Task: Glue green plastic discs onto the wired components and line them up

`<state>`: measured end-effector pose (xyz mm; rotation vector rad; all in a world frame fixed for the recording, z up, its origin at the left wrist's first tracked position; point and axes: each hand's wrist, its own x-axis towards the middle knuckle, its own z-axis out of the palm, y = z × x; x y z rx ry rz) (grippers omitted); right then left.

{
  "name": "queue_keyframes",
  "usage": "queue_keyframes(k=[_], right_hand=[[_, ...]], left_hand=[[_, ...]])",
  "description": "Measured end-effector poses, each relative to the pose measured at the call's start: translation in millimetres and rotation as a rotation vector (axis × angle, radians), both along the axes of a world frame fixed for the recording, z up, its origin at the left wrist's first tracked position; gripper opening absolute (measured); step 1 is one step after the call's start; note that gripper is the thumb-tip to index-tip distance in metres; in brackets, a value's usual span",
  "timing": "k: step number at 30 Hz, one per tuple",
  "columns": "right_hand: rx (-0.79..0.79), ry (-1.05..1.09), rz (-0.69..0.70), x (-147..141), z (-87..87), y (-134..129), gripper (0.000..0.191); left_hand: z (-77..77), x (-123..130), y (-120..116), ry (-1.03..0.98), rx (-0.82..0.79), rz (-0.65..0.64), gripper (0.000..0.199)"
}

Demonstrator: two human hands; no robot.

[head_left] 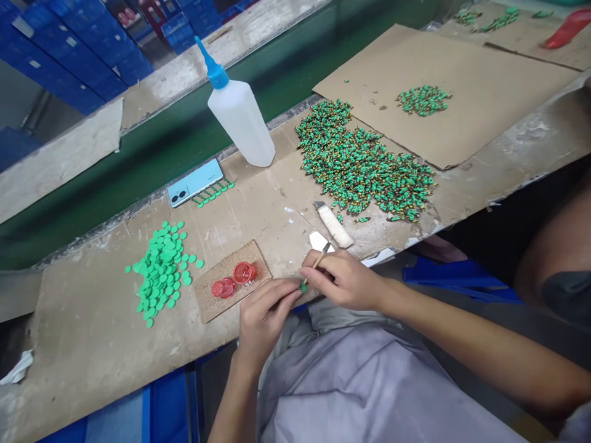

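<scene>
Near the table's front edge, my left hand (263, 314) pinches a tiny green piece (303, 287) between thumb and fingertips. My right hand (348, 278) grips a thin wooden stick-like tool (318, 261), its lower tip touching or just beside the green piece; the fingers partly hide both. Left of my hands, a cork-like board (209, 309) carries a red round cap (244, 272) and a second red cup-like piece (223, 287). Beyond my right hand lie a blade with a pale wrapped handle (335, 224) and a white scrap (321, 241).
Flat green discs (161, 267) are heaped at left. A blue phone (196, 182) lies behind a row of green pieces (213, 194), near a blue-tipped bottle (244, 123). Many small green-and-dark pieces (360, 163) pile up beside a cardboard sheet (462, 74). Another person's arm (558, 227) is at right.
</scene>
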<state>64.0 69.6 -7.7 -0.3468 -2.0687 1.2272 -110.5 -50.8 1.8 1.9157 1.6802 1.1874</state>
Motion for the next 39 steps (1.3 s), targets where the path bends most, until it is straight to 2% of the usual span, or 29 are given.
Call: queue_keyframes(k=[15, 22, 28, 30, 33, 36, 39], right_hand=[[-0.001, -0.015, 0.026, -0.9, 0.1, 1.4, 0.021], [-0.190, 0.023, 0.020, -0.5, 5.2, 0.5, 0.025], [-0.224, 0.019, 0.022, -0.9, 3.8, -0.5, 0.027], [-0.218, 0.022, 0.012, -0.8, 3.2, -0.8, 0.026], [-0.202, 0.022, -0.008, 0.0, 1.9, -1.8, 0.025], [-0.202, -0.015, -0.028, 1.5, -0.2, -3.0, 0.029], [-0.221, -0.052, -0.020, 2.8, -2.3, -3.5, 0.027]], left_hand=[[0.6, -0.6, -1.7, -0.022, -0.055, -0.007, 0.019], [-5.8, -6.1, -6.7, -0.229, -0.227, 0.103, 0.016], [-4.8, -5.4, -6.0, -0.313, -0.260, 0.116, 0.014], [-2.2, -6.9, -4.2, -0.447, -0.283, 0.129, 0.013], [3.5, -11.8, -1.6, -0.805, -0.265, 0.118, 0.014], [11.3, -14.1, -1.3, -1.133, -0.195, 0.104, 0.024], [19.1, -9.0, -3.9, -1.327, -0.237, 0.079, 0.031]])
